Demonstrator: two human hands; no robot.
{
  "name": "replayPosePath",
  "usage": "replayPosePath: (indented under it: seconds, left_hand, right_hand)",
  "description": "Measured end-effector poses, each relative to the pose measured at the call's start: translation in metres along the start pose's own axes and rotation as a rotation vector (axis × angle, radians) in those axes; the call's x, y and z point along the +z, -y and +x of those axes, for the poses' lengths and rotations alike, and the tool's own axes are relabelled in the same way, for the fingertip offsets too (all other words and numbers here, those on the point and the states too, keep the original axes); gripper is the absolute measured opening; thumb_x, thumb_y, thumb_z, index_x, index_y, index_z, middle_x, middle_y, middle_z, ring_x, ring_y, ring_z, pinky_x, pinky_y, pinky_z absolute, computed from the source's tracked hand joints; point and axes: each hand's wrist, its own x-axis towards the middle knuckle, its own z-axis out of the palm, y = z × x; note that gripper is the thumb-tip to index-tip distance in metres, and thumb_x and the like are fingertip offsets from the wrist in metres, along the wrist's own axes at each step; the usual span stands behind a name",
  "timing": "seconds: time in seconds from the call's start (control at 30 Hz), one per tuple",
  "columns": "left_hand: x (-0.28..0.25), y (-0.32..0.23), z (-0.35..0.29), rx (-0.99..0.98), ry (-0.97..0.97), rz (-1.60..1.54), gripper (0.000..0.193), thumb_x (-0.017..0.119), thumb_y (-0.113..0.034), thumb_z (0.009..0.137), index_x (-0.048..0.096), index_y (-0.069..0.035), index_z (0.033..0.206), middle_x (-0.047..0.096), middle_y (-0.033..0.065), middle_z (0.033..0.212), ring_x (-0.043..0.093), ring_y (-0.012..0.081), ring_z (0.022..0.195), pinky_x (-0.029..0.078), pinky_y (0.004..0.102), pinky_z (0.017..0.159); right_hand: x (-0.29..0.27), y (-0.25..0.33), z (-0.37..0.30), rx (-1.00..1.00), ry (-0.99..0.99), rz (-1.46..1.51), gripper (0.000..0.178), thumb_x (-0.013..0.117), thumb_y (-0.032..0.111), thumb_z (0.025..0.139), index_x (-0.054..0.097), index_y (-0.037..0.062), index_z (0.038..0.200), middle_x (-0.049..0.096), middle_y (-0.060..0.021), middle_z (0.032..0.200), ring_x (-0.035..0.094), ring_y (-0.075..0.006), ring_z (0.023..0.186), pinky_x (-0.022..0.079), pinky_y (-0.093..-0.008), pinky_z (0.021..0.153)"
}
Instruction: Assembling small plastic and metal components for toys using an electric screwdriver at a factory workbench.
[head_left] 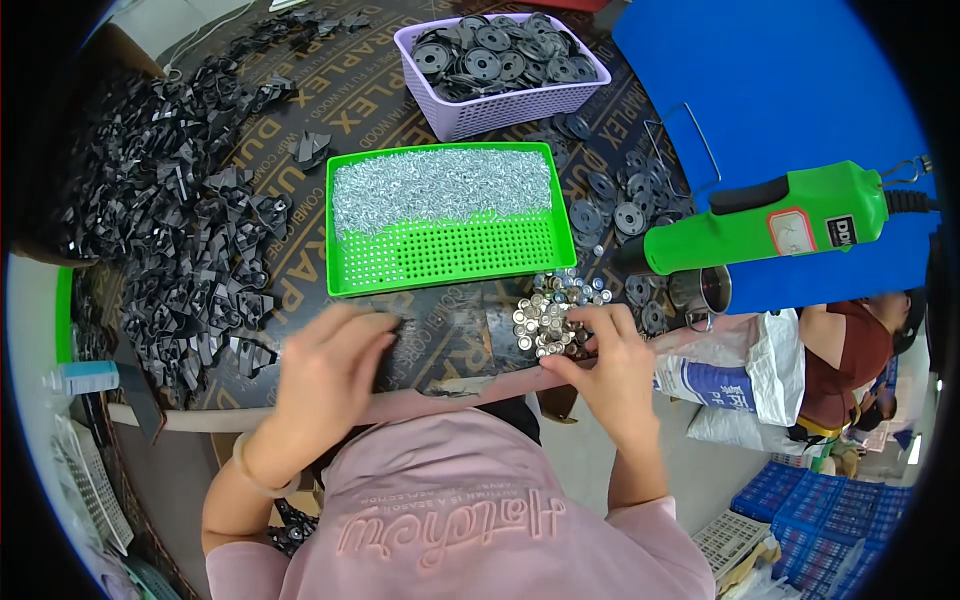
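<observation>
While the green tray stood mid-desk, the small metal caps lay heaped on the desk just off its near right corner. They looked light, hard, slippery and apt to roll, best taken singly by the edge. The right hand was at the heap, thumb and forefinger parted; whether its grip pinched a cap, I could not tell. The left hand curled, blurred, near the tray's near left corner, its grip unclear too. The desk was dark and patterned; a purple basket stood beyond the tray, blue crates well off to its right.
</observation>
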Motion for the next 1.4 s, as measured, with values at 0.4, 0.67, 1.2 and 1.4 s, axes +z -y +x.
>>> replayPosePath:
  seconds: [0.4, 0.67, 1.2, 1.4]
  left_hand:
    - [-0.056, 0.049, -0.037, -0.229, -0.337, 0.546, 0.018, 0.078, -0.004, 0.075, 0.071, -0.006, 0.091, 0.064, 0.0079, 0.085, 0.057, 0.0303, 0.083, 0.048, 0.0386, 0.073]
    - [-0.040, 0.063, -0.044, -0.344, -0.227, 0.703, 0.041, 0.084, -0.020, 0.072, 0.067, -0.008, 0.107, 0.059, 0.0094, 0.102, 0.057, 0.0317, 0.097, 0.050, 0.0412, 0.077]
    - [-0.014, 0.020, -0.046, -0.299, -0.211, -0.224, 0.028, 0.083, -0.010, 0.075, 0.066, 0.000, 0.095, 0.068, 0.0102, 0.086, 0.067, 0.0194, 0.073, 0.056, 0.0275, 0.063]
    - [0.015, 0.008, -0.039, -0.260, -0.154, -0.230, 0.029, 0.084, -0.014, 0.076, 0.069, -0.002, 0.098, 0.060, 0.0100, 0.091, 0.062, 0.0232, 0.071, 0.051, 0.0309, 0.056]
  right_hand:
    - [-0.008, -0.004, 0.010, 0.076, -0.051, 0.221, 0.015, 0.075, -0.003, 0.079, 0.070, -0.0001, 0.093, 0.065, -0.0107, 0.083, 0.064, -0.0193, 0.065, 0.050, -0.0305, 0.058]
    - [-0.017, -0.012, 0.031, 0.073, -0.176, 0.134, 0.015, 0.073, -0.001, 0.082, 0.071, -0.0011, 0.097, 0.069, -0.0144, 0.089, 0.064, -0.0241, 0.068, 0.050, -0.0326, 0.063]
    - [0.025, -0.052, 0.057, 0.042, -0.242, -0.243, 0.009, 0.070, 0.010, 0.085, 0.066, 0.0110, 0.094, 0.066, -0.0130, 0.083, 0.066, -0.0348, 0.083, 0.050, -0.0460, 0.073]
    - [0.024, -0.050, 0.049, 0.150, -0.201, -0.394, 0.009, 0.064, 0.017, 0.094, 0.066, 0.0106, 0.099, 0.067, -0.0155, 0.087, 0.065, -0.0379, 0.080, 0.049, -0.0483, 0.070]
